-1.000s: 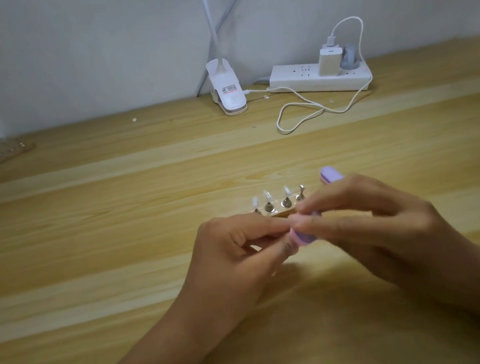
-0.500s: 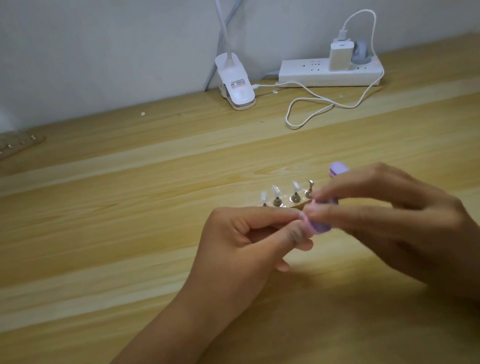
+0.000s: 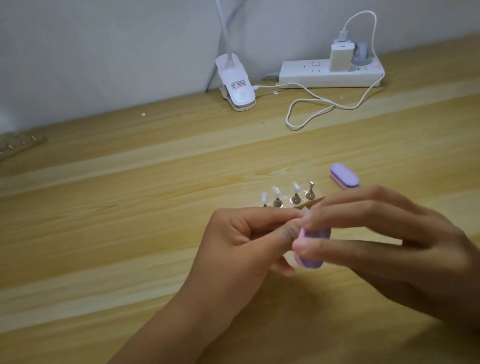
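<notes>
Lower now vs 0.5 s ago: buffer (image 3: 311,257), tipped down toward me by R hand (image 3: 385,240). R thumb + fingers pinch buffer, held above desk (image 3: 114,234), right at L fingertips. L hand (image 3: 243,245) thumb + forefinger pinch tiny pale bit (image 3: 303,213); too blurred, I can't ID it. Just behind hands: stand (image 3: 291,200) w/ four pegs. 2nd buffer (image 3: 345,176) lies on desk right of stand. Far edge: cable (image 3: 308,106), lamp clip (image 3: 237,90), strip (image 3: 319,76); rack (image 3: 4,148) far left.

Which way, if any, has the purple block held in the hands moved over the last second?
Yes: the purple block in the right hand has come toward the person, farther from the peg stand.
</notes>
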`<state>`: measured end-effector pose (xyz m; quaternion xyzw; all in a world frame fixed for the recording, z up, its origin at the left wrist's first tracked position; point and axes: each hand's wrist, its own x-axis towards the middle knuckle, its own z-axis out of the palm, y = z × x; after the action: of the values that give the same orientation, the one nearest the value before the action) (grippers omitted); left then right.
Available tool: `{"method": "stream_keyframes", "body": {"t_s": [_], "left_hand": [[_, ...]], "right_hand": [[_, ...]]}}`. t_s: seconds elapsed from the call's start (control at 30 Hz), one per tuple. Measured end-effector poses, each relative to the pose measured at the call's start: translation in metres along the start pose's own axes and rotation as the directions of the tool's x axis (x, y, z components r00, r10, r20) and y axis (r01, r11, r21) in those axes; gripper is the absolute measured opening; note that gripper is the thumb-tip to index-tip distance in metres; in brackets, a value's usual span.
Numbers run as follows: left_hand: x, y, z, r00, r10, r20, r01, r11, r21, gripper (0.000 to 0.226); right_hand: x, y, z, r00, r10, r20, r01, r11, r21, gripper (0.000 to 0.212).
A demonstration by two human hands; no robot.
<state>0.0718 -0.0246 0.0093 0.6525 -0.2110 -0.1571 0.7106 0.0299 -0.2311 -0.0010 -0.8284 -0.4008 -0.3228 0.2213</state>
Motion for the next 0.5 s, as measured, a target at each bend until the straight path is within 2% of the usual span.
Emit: {"method": "stream_keyframes", "body": {"t_s": [0.23, 0.37, 0.5], "left_hand": [[0.001, 0.003, -0.002, 0.999, -0.037, 0.002, 0.037, 0.998, -0.059, 0.015], [0.001, 0.002, -0.002, 1.0, -0.001, 0.02, 0.001, 1.0, 0.008, 0.019], [0.0, 0.001, -0.001, 0.996, 0.087, -0.034, -0.08, 0.979, 0.188, 0.019]], "right_hand": [[0.004, 0.014, -0.008, 0.969, 0.193, -0.156, -0.195, 0.981, 0.003, 0.026], [0.002, 0.003, -0.001, 0.982, 0.168, -0.086, -0.163, 0.984, 0.066, 0.024], [0.001, 0.006, -0.001, 0.983, 0.18, -0.036, -0.179, 0.983, 0.031, 0.025]]}}
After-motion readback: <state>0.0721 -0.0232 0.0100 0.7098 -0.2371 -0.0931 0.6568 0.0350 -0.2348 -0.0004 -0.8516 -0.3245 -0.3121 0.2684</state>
